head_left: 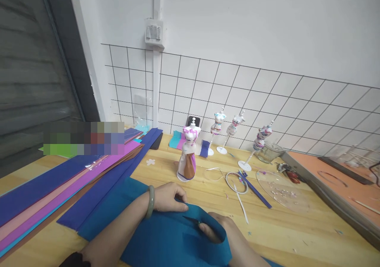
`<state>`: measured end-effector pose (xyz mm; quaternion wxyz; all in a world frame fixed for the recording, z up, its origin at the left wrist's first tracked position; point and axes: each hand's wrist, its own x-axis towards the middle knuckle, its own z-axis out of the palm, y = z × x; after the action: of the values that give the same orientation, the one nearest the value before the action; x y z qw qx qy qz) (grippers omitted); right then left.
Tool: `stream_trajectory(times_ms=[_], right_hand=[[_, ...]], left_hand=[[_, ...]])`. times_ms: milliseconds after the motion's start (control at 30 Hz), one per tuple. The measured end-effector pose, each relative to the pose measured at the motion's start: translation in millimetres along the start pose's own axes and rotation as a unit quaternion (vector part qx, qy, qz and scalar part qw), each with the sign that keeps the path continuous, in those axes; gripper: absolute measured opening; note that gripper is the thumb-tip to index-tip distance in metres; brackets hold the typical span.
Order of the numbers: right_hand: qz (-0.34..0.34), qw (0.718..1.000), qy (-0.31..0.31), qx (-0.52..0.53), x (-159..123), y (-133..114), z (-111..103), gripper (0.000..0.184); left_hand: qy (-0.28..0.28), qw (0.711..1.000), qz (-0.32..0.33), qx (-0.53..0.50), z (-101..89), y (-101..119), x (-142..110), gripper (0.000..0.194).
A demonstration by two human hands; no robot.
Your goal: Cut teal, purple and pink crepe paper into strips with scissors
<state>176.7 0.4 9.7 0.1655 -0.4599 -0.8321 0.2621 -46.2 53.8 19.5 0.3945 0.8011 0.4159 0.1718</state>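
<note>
A wide sheet of teal-blue crepe paper lies in front of me, its right part curling up. My left hand, with a jade-coloured bangle at the wrist, is closed on the paper's far edge, thumb on top. My right hand is closed on a pair of scissors; only a dark pointed blade shows over the sheet, and the curled paper hides the handles and part of the hand. Beyond the paper stands a small white dress form with a pink-patterned top and a brown, white and purple skirt.
Coloured paper strips lie at left. Behind are more dress forms, a phone and a glass bowl. At right lie a tape ring, a clear plate with small bits, and an orange-bottomed tray.
</note>
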Motion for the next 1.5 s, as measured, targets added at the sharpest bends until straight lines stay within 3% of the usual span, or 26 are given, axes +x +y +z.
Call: stream_trajectory(times_ms=[1067,1333,1433,1500], right_hand=[[0.013,0.998,0.018,-0.055,1.6,-4.4,2.8,0.045],[0.013,1.0,-0.018,-0.017,-16.2,-13.4,-26.6,0.025],[0.043,0.998,-0.033,-0.017,-31.3,0.5,-39.8,0.019],[0.083,0.996,-0.033,-0.031,-44.6,16.7,-46.4,0.026]], left_hand=[[0.0,1.0,0.0,0.012,0.3,-0.6,-0.4,0.019],[-0.004,1.0,0.0,0.017,0.7,-2.3,-0.2,0.021],[-0.005,1.0,0.001,0.02,0.3,-2.1,-0.8,0.022],[-0.006,1.0,0.0,0.024,-0.5,-1.1,-1.3,0.023]])
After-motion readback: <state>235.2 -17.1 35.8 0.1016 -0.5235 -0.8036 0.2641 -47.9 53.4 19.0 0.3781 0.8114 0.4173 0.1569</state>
